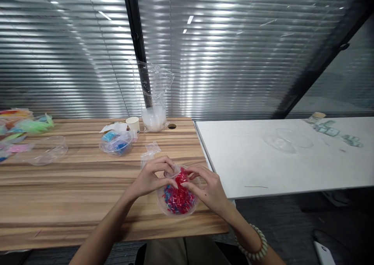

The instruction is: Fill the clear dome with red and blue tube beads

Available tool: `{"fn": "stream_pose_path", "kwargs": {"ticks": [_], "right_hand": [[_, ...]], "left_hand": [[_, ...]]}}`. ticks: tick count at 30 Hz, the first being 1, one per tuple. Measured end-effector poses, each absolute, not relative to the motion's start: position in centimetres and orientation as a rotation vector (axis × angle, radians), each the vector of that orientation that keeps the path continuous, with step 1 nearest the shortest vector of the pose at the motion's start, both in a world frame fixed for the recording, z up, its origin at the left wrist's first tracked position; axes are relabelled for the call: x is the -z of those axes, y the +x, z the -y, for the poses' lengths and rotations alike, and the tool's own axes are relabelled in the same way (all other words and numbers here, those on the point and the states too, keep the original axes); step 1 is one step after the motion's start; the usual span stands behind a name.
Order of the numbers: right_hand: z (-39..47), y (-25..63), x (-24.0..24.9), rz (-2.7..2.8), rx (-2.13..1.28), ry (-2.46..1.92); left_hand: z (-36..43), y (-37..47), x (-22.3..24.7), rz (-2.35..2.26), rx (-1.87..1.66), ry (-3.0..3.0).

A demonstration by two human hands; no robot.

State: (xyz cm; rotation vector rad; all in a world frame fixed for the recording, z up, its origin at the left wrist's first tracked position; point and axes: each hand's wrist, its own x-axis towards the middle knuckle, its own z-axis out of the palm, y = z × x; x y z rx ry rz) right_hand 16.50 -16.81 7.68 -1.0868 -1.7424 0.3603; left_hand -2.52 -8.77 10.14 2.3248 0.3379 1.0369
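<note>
A clear round bowl (174,212) near the table's front edge holds many small red and blue tube-like pieces (178,199). Above it, my left hand (154,177) pinches a small clear plastic bag (176,171) between thumb and fingers. My right hand (209,187) closes on the other side of the same bag, thumb and fingertips near the red pieces (182,176) at its mouth. Whether those red pieces are still inside the bag or heaped beneath it, I cannot tell. Small flat clear bags (152,148) lie just behind my left hand.
Behind on the wooden table (87,195) are a clear bowl with blue packets (117,144), a paper cup (133,124) and a large plastic bag with white contents (154,119). Colourful packets (35,125) and a clear lid (48,150) lie left. A white table (233,160) adjoins right.
</note>
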Motion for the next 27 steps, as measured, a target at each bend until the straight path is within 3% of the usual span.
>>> {"fn": "stream_pose_path", "kwargs": {"ticks": [11, 27], "right_hand": [[16.88, 16.48, -8.06, 1.969, -0.129, -1.052], [16.74, 16.43, -8.23, 2.015, -0.276, -0.98]], "left_hand": [[8.26, -2.88, -9.58, -0.386, -1.035, 2.362], [8.36, -2.86, -10.02, -0.404, -1.03, 2.32]]}}
